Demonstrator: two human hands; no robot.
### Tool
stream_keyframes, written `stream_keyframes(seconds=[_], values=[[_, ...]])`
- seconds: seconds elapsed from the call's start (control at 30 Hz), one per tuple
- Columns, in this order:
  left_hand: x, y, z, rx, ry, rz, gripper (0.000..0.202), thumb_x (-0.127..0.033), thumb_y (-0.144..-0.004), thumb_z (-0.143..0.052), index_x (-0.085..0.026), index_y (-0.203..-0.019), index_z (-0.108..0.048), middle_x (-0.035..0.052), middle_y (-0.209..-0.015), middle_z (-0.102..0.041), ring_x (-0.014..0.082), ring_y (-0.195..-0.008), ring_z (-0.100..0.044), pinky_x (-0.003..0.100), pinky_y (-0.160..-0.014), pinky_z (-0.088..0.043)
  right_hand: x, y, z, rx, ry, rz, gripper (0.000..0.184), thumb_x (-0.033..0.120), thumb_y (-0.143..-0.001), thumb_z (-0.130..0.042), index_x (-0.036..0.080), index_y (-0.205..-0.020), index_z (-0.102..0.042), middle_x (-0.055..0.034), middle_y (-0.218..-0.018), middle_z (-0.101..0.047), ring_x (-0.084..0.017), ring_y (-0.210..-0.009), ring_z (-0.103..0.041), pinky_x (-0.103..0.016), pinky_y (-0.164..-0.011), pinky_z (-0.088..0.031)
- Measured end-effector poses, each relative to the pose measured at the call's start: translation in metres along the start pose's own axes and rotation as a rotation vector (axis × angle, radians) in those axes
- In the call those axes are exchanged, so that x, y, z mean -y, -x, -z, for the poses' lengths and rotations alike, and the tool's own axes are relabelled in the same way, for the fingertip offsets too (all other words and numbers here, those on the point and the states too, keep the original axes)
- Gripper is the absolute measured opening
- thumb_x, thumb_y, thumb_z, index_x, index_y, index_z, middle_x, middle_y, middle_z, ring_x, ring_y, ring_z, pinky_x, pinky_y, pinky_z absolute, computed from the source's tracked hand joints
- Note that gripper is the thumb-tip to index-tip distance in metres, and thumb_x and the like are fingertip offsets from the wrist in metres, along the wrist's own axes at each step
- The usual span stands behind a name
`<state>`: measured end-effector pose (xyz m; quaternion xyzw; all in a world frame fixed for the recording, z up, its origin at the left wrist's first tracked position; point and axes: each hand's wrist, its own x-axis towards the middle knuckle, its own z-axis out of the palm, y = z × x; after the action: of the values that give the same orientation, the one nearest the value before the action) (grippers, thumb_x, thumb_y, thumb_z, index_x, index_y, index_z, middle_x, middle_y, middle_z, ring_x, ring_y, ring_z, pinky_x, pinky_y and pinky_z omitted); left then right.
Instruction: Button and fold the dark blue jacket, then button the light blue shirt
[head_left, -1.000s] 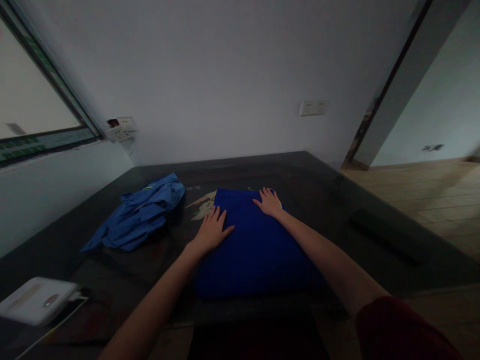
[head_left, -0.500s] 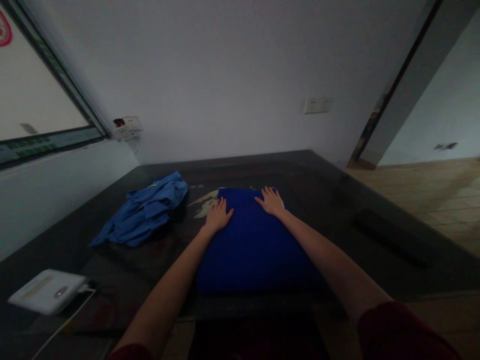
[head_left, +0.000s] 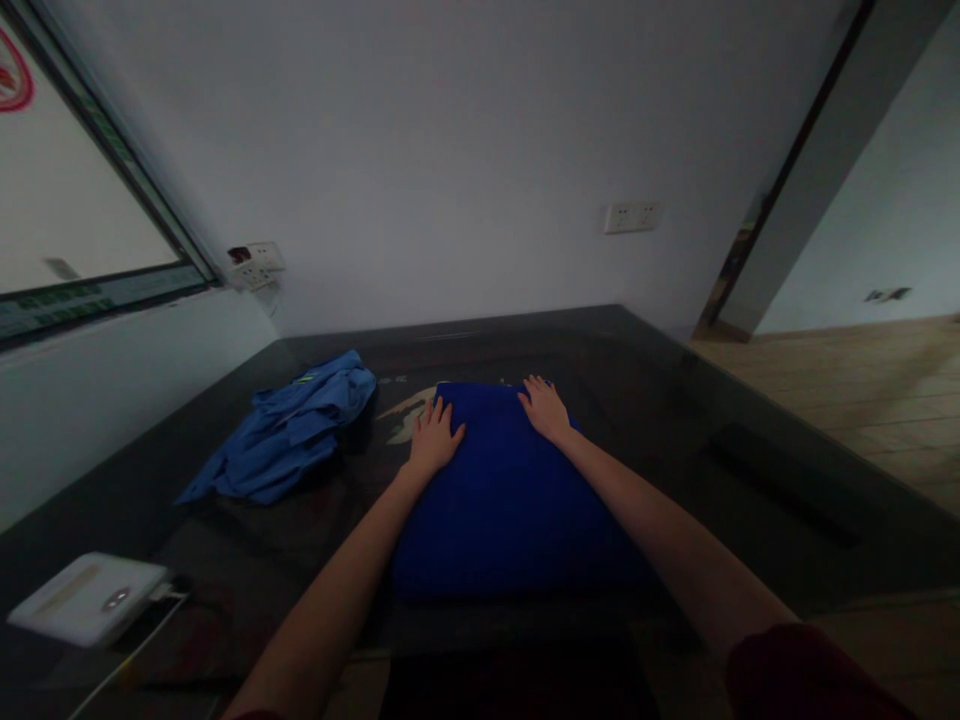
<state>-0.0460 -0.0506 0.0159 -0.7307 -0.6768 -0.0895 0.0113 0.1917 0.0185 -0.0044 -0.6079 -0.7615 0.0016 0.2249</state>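
Note:
A dark blue folded cloth [head_left: 510, 510] lies flat on the dark table in front of me, its near edge close to the table's front. My left hand [head_left: 435, 436] rests on its far left edge, fingers spread and pointing away. On the far right corner lies my right hand [head_left: 545, 407], also with fingers apart. Both palms press on the cloth without gripping it. What kind of cloth piece it is, I cannot tell. Left of it sits a crumpled lighter blue garment [head_left: 292, 425], apart from my hands.
A white box-shaped device [head_left: 90, 600] with a cable stands on the table [head_left: 645, 360] at the near left. A long black object [head_left: 780, 480] lies on the right side. Behind rises a wall with a socket [head_left: 631, 217]; a pale print shows beside the cloth.
My hands have shifted very slightly outward on the cloth, which stays where it lies. The whole view has moved a little.

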Motion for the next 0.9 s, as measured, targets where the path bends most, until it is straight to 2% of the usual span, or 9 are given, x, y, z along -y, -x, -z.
stream_keyframes(seconds=[0.07,0.2,0.3,0.5,0.6,0.77,0.9], values=[[-0.002,-0.002,0.006,-0.038,-0.033,-0.017,0.060,-0.046,-0.091,-0.036,-0.016,-0.143,-0.034,0.0137,-0.156,-0.016,0.0325,-0.144,-0.008,0.054,-0.113,-0.016,0.001,-0.003,0.005,0.008,-0.024,0.006,0.058,0.040,-0.098,-0.018,0.006,-0.137,-0.045,-0.0153,-0.147,-0.038,-0.024,-0.139,-0.027,-0.042,-0.113,-0.017],[-0.010,-0.021,0.016,-0.025,-0.033,-0.087,0.055,-0.039,-0.090,-0.042,-0.018,-0.141,-0.038,0.0140,-0.155,-0.018,0.0322,-0.144,-0.007,0.055,-0.112,-0.018,0.003,-0.009,0.022,0.013,-0.083,0.018,0.060,0.043,-0.098,-0.016,0.009,-0.138,-0.044,-0.0149,-0.148,-0.035,-0.023,-0.140,-0.024,-0.044,-0.112,-0.019],[-0.014,-0.040,0.013,-0.033,-0.020,-0.089,0.053,-0.038,-0.091,-0.040,-0.018,-0.139,-0.040,0.0132,-0.156,-0.018,0.0303,-0.144,-0.008,0.052,-0.113,-0.018,0.001,-0.007,0.032,0.039,-0.081,0.051,0.065,0.050,-0.097,-0.014,0.010,-0.142,-0.038,-0.0148,-0.151,-0.030,-0.025,-0.141,-0.021,-0.045,-0.112,-0.018],[-0.009,-0.051,-0.014,0.029,0.016,0.004,0.057,-0.047,-0.093,-0.027,-0.021,-0.145,-0.031,0.0116,-0.154,-0.025,0.0257,-0.144,-0.013,0.051,-0.114,-0.017,-0.015,0.012,0.017,0.190,0.017,0.020,0.070,0.055,-0.096,-0.015,0.009,-0.144,-0.034,-0.0158,-0.151,-0.028,-0.026,-0.142,-0.018,-0.049,-0.112,-0.017],[-0.006,-0.049,-0.019,0.031,0.025,0.012,0.059,-0.050,-0.093,-0.023,-0.024,-0.146,-0.029,0.0090,-0.155,-0.022,0.0239,-0.144,-0.011,0.051,-0.114,-0.015,-0.019,0.018,0.011,0.179,0.036,0.023,0.069,0.055,-0.096,-0.015,0.009,-0.144,-0.034,-0.0150,-0.151,-0.029,-0.025,-0.142,-0.018,-0.049,-0.112,-0.017],[-0.004,-0.050,-0.019,0.053,0.033,0.043,0.060,-0.051,-0.093,-0.022,-0.026,-0.146,-0.027,0.0074,-0.156,-0.020,0.0241,-0.144,-0.012,0.052,-0.114,-0.015,-0.018,0.020,0.011,0.143,0.030,0.034,0.070,0.056,-0.096,-0.013,0.009,-0.143,-0.036,-0.0149,-0.149,-0.033,-0.025,-0.141,-0.023,-0.047,-0.113,-0.018],[-0.004,-0.057,-0.019,0.094,0.033,0.045,0.062,-0.052,-0.092,-0.023,-0.024,-0.147,-0.026,0.0089,-0.155,-0.021,0.0261,-0.144,-0.013,0.051,-0.113,-0.017,-0.018,0.020,0.012,0.133,0.024,0.039,0.070,0.056,-0.096,-0.014,0.010,-0.143,-0.036,-0.0144,-0.149,-0.034,-0.024,-0.140,-0.024,-0.046,-0.113,-0.018]])
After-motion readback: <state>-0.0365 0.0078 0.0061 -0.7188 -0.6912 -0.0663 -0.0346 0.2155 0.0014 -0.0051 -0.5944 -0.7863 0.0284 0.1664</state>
